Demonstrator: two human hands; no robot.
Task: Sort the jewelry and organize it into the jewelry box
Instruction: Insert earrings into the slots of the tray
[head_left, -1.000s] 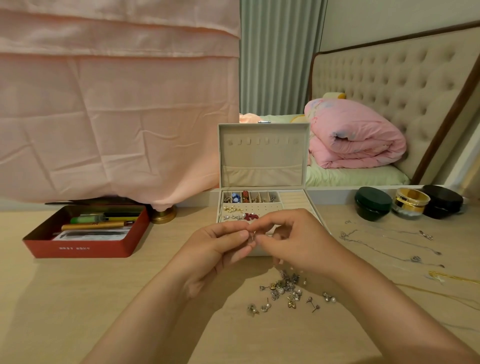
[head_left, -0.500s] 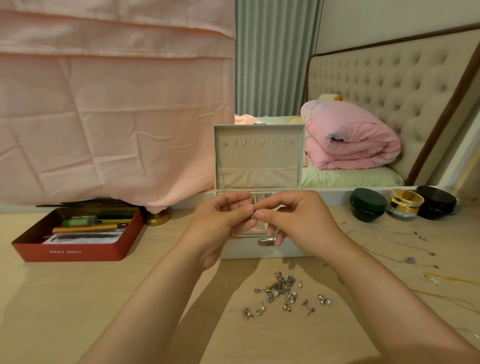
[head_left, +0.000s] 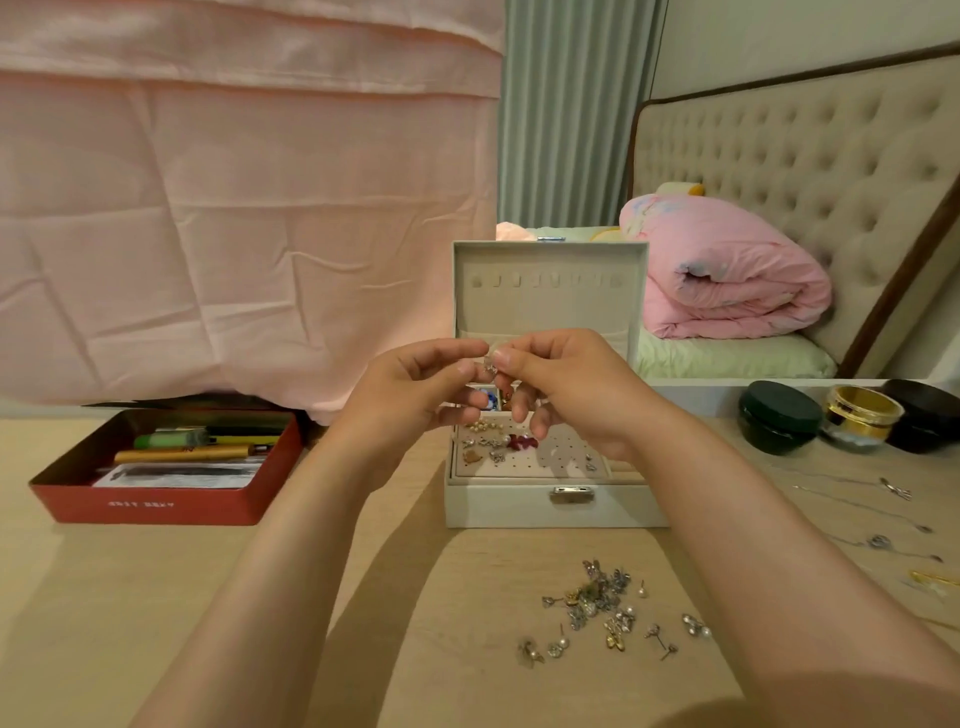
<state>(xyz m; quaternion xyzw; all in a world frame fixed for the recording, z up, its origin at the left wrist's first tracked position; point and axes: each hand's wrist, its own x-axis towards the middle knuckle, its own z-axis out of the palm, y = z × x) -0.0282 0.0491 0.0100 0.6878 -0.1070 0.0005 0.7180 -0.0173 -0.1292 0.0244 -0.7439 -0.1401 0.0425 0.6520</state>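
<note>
You can read no text outright, your red tin (head_left: 208, 506) on the tabletop bears a short line of white lettering on its front wall, too blurred to make out, the printed sheet (head_left: 176, 475) inside it equally illegible.

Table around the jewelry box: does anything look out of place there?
Yes. Loose earrings lie scattered in a heap on the table before the jewelry box, not yet sorted, and thin necklaces sprawl to its right.

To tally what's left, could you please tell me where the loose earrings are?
In the head view, the loose earrings lie on the table, right of centre, in front of the jewelry box.
</note>
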